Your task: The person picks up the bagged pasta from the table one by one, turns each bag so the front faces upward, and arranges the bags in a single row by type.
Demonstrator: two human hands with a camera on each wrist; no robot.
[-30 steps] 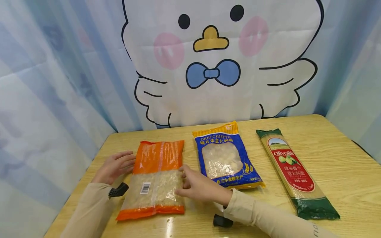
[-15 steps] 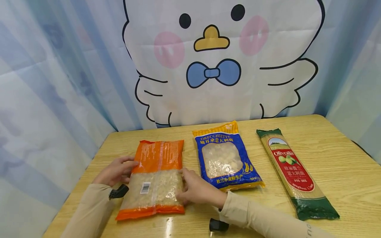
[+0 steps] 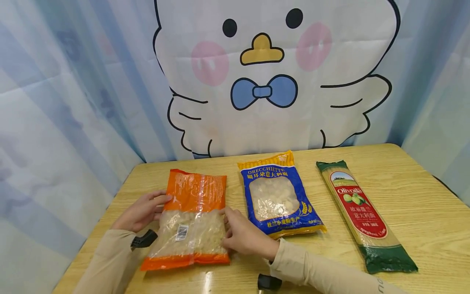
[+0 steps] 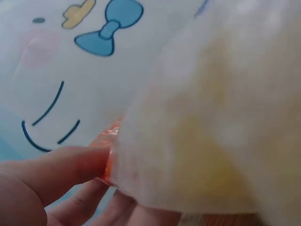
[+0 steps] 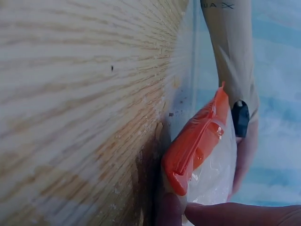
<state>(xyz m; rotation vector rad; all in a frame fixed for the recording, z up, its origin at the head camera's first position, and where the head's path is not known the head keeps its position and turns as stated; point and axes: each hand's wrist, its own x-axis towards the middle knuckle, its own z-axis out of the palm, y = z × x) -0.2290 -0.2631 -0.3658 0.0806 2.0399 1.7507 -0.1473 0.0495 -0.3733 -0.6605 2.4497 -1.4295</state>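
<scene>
An orange bag of pasta (image 3: 194, 196) with a see-through lower part lies at the left of the table, its seam and barcode facing up. My left hand (image 3: 141, 210) grips its left edge; in the left wrist view the thumb is on top and the fingers (image 4: 117, 207) reach under the bag. On the opposite edge my right hand (image 3: 246, 234) pinches the bag, with the thumb and a finger at its side in the right wrist view. The bag's left side looks slightly raised. What the fingers do beneath the bag is partly hidden.
Just right of the right hand lies a blue bag of orecchiette (image 3: 275, 196). Farther right is a long green-ended packet of spaghetti (image 3: 361, 212). All rest on a wooden table (image 3: 433, 204), with a printed curtain (image 3: 235, 130) behind its back edge.
My left hand has moved right onto the bag's edge and taken hold. My right hand has closed on the other edge. The orange bag has shifted and tilted slightly; the other packets have stayed put.
</scene>
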